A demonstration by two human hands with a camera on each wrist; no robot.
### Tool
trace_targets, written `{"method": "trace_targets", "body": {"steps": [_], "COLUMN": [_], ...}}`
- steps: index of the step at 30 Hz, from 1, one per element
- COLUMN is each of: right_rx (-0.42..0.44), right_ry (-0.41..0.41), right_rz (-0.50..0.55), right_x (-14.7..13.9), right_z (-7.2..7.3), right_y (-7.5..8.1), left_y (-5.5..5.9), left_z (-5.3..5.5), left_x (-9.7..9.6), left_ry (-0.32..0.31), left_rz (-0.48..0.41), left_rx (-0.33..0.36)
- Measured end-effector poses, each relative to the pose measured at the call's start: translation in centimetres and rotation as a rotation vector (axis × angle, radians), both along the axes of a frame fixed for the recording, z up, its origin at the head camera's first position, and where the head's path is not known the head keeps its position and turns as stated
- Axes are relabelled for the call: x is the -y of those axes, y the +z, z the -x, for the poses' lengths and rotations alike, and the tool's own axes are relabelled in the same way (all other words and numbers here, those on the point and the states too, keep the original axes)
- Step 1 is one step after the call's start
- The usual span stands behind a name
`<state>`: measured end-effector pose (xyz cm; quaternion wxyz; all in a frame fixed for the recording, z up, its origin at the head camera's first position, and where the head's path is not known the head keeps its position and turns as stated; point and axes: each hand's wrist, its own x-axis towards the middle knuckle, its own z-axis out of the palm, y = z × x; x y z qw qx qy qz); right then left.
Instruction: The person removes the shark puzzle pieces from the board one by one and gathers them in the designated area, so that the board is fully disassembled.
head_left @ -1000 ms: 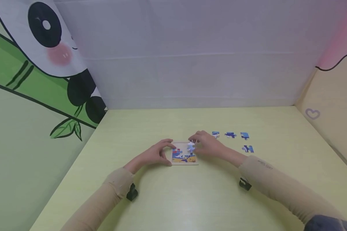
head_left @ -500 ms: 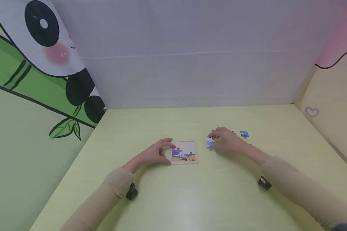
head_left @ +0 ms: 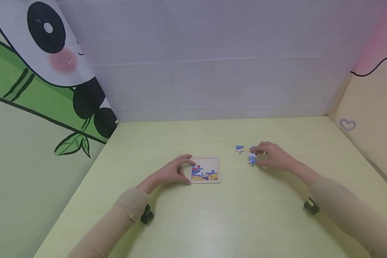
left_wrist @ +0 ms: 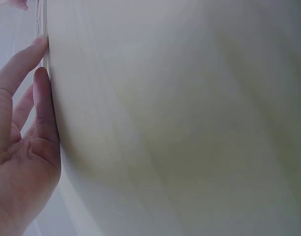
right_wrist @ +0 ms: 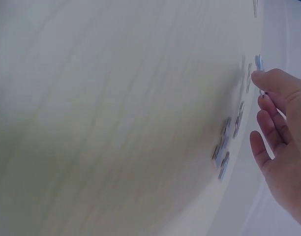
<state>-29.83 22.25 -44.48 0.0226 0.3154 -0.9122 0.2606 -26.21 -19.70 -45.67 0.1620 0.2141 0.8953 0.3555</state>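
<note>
In the head view, my left hand [head_left: 172, 172] holds the left side of a small square jigsaw puzzle board [head_left: 219, 172], thumb near its lower corner and fingers at its upper left. Assembled pieces with a blue and yellow picture fill the board's lower part; bare backing shows above. Right of the board, my right hand [head_left: 274, 156] pinches a blue and white puzzle piece [head_left: 252, 160] by thumb and fingertips. The right wrist view shows this puzzle piece [right_wrist: 259, 63] raised off the table. The left wrist view shows fingertips against the board's edge [left_wrist: 44, 29].
One loose puzzle piece [head_left: 239, 149] lies left of my right hand, and another piece [head_left: 253, 147] is partly covered by its fingers. Several loose pieces [right_wrist: 222, 142] lie on the table in the right wrist view. A pale wall [head_left: 213, 89] stands behind the table.
My right hand has moved right from over the board to the loose pieces, carrying the puzzle piece along. The left hand has stayed at the board.
</note>
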Motion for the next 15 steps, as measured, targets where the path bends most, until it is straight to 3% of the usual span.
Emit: {"method": "trace_targets", "body": {"steps": [15], "right_rx": [0.084], "right_ry": [-0.006], "right_rz": [-0.087], "right_x": [-1.7], "right_z": [-0.1], "right_y": [-0.3], "left_y": [0.1], "left_z": [-0.1], "left_x": [0.1], "left_ry": [-0.006], "left_rz": [-0.015], "left_rx": [0.011]}}
